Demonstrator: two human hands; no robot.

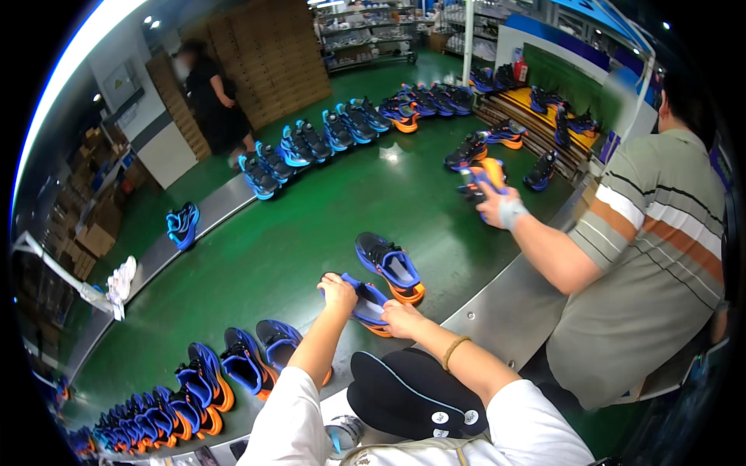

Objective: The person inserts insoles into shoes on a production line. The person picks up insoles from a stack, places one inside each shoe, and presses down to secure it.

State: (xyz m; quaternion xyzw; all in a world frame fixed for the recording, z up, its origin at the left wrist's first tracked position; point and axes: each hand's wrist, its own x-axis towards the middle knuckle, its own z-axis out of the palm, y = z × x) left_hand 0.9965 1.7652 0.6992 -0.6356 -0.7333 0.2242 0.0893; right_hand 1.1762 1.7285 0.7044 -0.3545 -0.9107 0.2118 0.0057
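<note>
Between my hands is a sneaker (pixel 371 297) in blue and black with an orange sole, tilted, its blue-lined opening facing me. My left hand (pixel 338 293) is closed on its left end, and my right hand (pixel 401 318) grips the rim of the opening at the right end. Just beyond it, a matching sneaker (pixel 391 268) stands on the green tabletop (pixel 311 210). Close to my body, below my right forearm, lie black insoles (pixel 408 388) with small white round stickers. My hands partly hide the held sneaker.
Along the near left edge runs a row of orange-soled sneakers (pixel 203 377). Black-and-blue sneakers (pixel 299 144) line the far edge. On the right, a co-worker (pixel 645 256) holds a blurred sneaker (pixel 483 177). A white shoe (pixel 121 279) sits at far left; another person (pixel 210 97) stands behind.
</note>
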